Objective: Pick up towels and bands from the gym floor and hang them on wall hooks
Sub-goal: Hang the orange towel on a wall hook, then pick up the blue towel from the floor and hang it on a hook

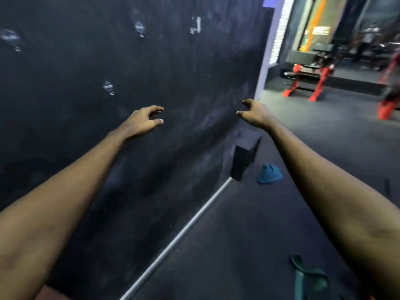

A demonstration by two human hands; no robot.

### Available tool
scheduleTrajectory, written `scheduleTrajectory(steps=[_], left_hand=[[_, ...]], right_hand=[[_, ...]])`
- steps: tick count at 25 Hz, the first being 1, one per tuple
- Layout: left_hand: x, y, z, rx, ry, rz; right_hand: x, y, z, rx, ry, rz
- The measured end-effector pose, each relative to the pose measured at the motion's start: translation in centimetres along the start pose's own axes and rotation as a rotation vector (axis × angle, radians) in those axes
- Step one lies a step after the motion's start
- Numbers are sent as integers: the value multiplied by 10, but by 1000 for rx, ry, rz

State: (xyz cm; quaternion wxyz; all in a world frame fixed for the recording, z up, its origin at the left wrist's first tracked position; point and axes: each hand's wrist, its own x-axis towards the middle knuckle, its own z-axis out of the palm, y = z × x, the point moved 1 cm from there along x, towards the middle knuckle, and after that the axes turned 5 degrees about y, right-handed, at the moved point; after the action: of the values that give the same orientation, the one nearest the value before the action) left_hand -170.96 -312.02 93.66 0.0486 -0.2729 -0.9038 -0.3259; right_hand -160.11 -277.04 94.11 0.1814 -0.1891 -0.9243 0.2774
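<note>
A crumpled blue towel (269, 174) lies on the dark floor near the wall's base, below and between my outstretched arms. A dark green band (308, 278) lies on the floor at the bottom right, partly hidden by my right forearm. Several clear hooks are fixed to the dark wall; one hook (108, 87) is up and left of my left hand, another hook (140, 28) is higher. My left hand (144, 121) and my right hand (253, 113) are both stretched forward with loosely curled fingers and hold nothing.
A dark block (243, 159) stands against the wall beside the towel. A metal strip (177, 239) runs along the wall's base. Red-legged benches (307, 70) and other gym equipment stand at the far right.
</note>
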Motion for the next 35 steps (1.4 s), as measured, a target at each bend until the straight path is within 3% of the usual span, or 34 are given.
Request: scheduleTrajectory(steps=[7, 16, 35], left_hand=[[77, 64, 151, -101, -284, 198], [159, 116, 300, -134, -486, 317], [456, 184, 629, -10, -647, 131]], right_hand=[[-31, 136, -49, -106, 118, 306], [-59, 263, -56, -144, 161, 556], [255, 568, 4, -9, -15, 694]])
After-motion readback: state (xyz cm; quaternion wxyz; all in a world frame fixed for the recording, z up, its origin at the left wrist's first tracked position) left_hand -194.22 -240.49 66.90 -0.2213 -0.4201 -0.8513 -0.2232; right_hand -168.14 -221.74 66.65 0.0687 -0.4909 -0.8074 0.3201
